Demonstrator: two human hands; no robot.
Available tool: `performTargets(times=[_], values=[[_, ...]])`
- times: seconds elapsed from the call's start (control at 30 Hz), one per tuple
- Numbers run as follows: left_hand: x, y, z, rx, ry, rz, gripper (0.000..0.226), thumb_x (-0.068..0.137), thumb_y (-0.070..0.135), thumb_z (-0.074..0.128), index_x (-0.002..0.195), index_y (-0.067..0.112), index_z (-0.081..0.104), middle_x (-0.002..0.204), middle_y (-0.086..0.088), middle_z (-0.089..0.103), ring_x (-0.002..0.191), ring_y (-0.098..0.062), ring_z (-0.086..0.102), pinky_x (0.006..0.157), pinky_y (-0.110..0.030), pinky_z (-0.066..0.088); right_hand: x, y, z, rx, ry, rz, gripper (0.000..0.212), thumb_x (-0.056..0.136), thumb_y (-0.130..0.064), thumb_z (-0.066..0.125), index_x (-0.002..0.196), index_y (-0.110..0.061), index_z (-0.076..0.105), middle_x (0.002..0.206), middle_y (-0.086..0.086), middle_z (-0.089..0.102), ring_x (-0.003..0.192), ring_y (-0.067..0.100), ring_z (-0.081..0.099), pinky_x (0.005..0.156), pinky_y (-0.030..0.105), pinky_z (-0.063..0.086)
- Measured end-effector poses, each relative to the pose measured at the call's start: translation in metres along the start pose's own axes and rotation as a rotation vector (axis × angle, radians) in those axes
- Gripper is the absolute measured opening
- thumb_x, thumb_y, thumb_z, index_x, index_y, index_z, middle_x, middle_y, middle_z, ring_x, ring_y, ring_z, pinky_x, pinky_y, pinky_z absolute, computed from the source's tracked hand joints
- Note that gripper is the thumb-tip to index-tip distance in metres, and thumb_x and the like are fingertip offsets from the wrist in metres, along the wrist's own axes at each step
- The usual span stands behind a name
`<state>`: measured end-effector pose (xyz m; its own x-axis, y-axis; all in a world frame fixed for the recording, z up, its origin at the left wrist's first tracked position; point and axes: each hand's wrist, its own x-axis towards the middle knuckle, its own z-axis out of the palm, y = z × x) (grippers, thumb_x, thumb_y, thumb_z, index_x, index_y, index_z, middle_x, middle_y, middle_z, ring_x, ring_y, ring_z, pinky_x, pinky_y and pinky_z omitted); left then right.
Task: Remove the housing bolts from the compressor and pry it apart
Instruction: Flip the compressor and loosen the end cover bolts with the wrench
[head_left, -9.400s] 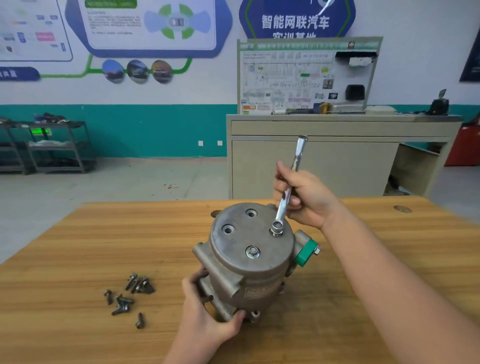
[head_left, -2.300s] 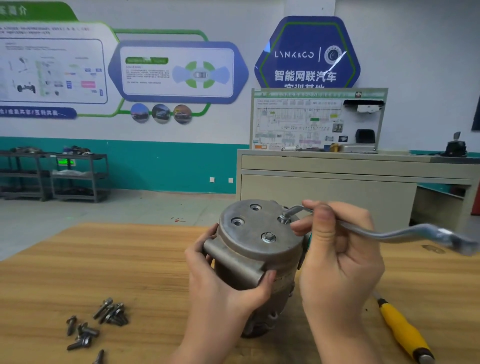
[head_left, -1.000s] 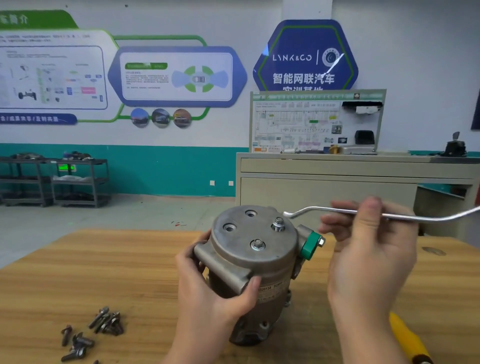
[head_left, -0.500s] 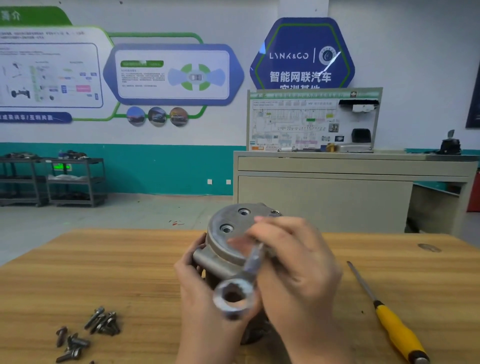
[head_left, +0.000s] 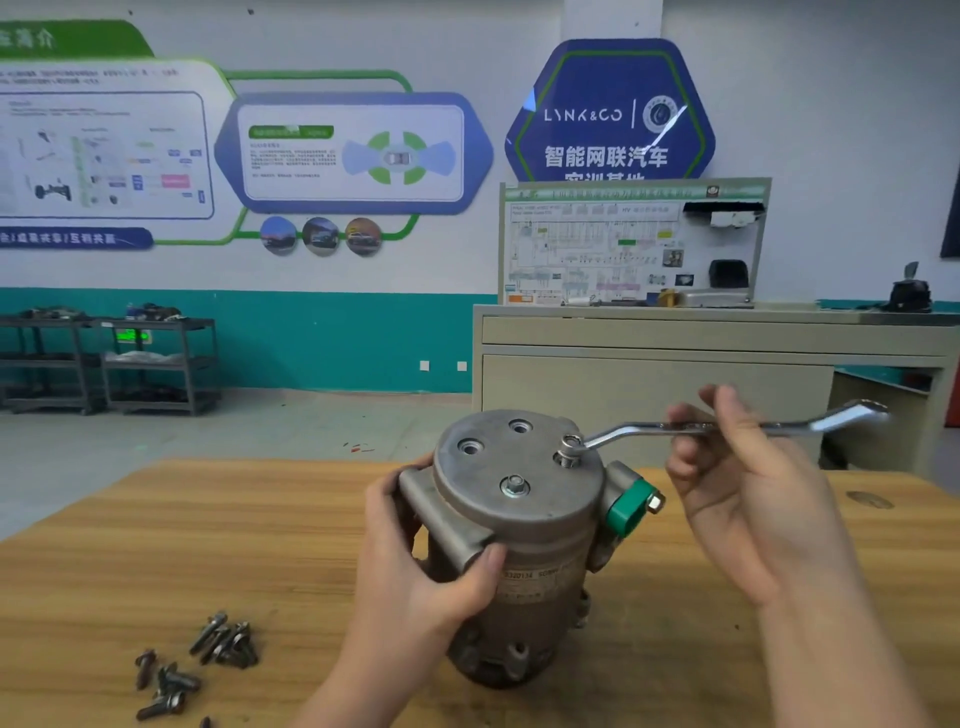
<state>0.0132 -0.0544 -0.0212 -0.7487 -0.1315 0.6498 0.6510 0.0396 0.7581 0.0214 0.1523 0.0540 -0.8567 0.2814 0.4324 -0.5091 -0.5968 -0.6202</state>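
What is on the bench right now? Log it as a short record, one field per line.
compressor: upright on the wooden table
left hand: grips the compressor's side
right hand: pinches the wrench mid-handle
wrench: ring end on the far-right housing bolt
near bolt: in place on the top cover
empty bolt holes: two, on the cover's far-left part
loose bolts: piled left of the compressor
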Motion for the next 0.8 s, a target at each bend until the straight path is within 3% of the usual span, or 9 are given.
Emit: performTargets(times=[0.13, 0.23, 0.33, 0.5, 0.63, 0.73, 0.8], values=[[0.001, 0.001, -0.001, 0.005, -0.014, 0.004, 0.073, 0.049, 0.045, 0.078, 0.113, 0.033, 0.045, 0.108, 0.021, 0.062, 0.107, 0.001, 0.059, 0.081, -0.011, 0.049, 0.000, 0.001, -0.005, 0.046, -0.094, 0.007, 0.014, 0.083, -0.018, 0.051, 0.091, -0.011, 0.060, 0.073, 0.004, 0.070, 0.057, 0.007, 0.063, 0.054, 0.017, 0.053], [-0.001, -0.004, -0.001, 0.049, -0.017, -0.011, 0.073, 0.048, 0.049, 0.081, 0.111, 0.049, 0.044, 0.111, 0.023, 0.060, 0.113, -0.003, 0.057, 0.097, -0.033, 0.051, -0.003, 0.012, 0.005, 0.120, 0.035, -0.148, 0.022, 0.095, -0.018, 0.045, 0.080, -0.014, 0.061, 0.071, 0.002, 0.069, 0.058, 0.008, 0.061, 0.056, 0.018, 0.052], [-0.002, -0.003, 0.000, 0.050, -0.020, -0.029, 0.072, 0.046, 0.052, 0.083, 0.107, 0.056, 0.044, 0.114, 0.023, 0.059, 0.116, -0.002, 0.055, 0.100, -0.048, 0.048, -0.007, 0.018, 0.010, 0.217, 0.192, -0.259, 0.025, 0.102, -0.021, 0.040, 0.084, -0.015, 0.058, 0.072, -0.002, 0.069, 0.061, 0.008, 0.063, 0.060, 0.019, 0.052], [-0.006, -0.002, 0.007, 0.079, 0.040, -0.017, 0.076, 0.042, 0.054, 0.084, 0.105, 0.060, 0.042, 0.113, 0.030, 0.055, 0.114, 0.003, 0.054, 0.096, -0.048, 0.050, -0.011, 0.025, 0.014, -0.120, 0.247, -0.597, 0.018, 0.102, -0.020, 0.041, 0.087, -0.023, 0.051, 0.072, -0.004, 0.069, 0.056, 0.011, 0.060, 0.059, 0.024, 0.052], [-0.012, 0.000, 0.013, 0.132, 0.077, 0.000, 0.082, 0.040, 0.058, 0.083, 0.108, 0.057, 0.037, 0.112, 0.035, 0.051, 0.113, 0.009, 0.050, 0.094, -0.047, 0.052, -0.020, 0.030, 0.022, -0.346, 0.152, -0.760, 0.013, 0.096, -0.040, 0.053, 0.084, -0.039, 0.057, 0.079, -0.004, 0.070, 0.052, 0.012, 0.062, 0.053, 0.026, 0.050], [-0.013, 0.002, 0.017, 0.137, 0.099, 0.006, 0.081, 0.040, 0.057, 0.081, 0.108, 0.056, 0.037, 0.112, 0.036, 0.050, 0.113, 0.011, 0.049, 0.095, -0.047, 0.051, -0.028, 0.034, 0.027, -0.534, 0.024, -0.894, 0.009, 0.095, -0.041, 0.053, 0.088, -0.040, 0.058, 0.077, -0.018, 0.068, 0.055, 0.005, 0.063, 0.056, 0.017, 0.048], [-0.012, 0.001, 0.017, 0.142, 0.111, 0.012, 0.081, 0.041, 0.056, 0.081, 0.109, 0.055, 0.037, 0.112, 0.036, 0.051, 0.113, 0.010, 0.050, 0.094, -0.048, 0.052, -0.032, 0.036, 0.030, -0.603, -0.044, -0.954, 0.008, 0.096, -0.036, 0.053, 0.092, -0.032, 0.057, 0.070, -0.017, 0.064, 0.059, 0.000, 0.062, 0.059, 0.010, 0.045]])
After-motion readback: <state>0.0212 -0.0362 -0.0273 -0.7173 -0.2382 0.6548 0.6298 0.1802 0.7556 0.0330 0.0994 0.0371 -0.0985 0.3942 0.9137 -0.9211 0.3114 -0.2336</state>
